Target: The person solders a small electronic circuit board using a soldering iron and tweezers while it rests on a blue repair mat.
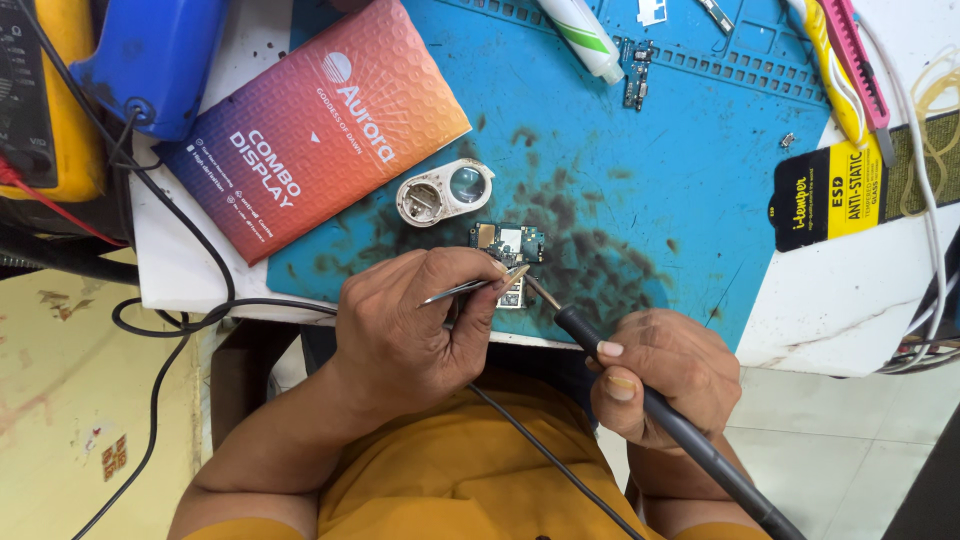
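Observation:
A small circuit board (508,243) lies on the stained blue work mat (660,190) near its front edge. My left hand (410,330) grips metal tweezers (470,288) whose tips reach the board's lower edge. My right hand (660,375) holds a black soldering iron (690,435) like a pen; its thin tip (543,292) meets the tweezer tips at the board. The iron's cord runs back under my hands.
A white eye loupe (444,192) lies just behind the board. A pink-and-orange padded package (315,125) sits at left, a white tube (582,38) and small board (635,72) at the back, yellow-pink tools (845,70) and a black-yellow pack (825,190) at right. Cables (160,320) hang left.

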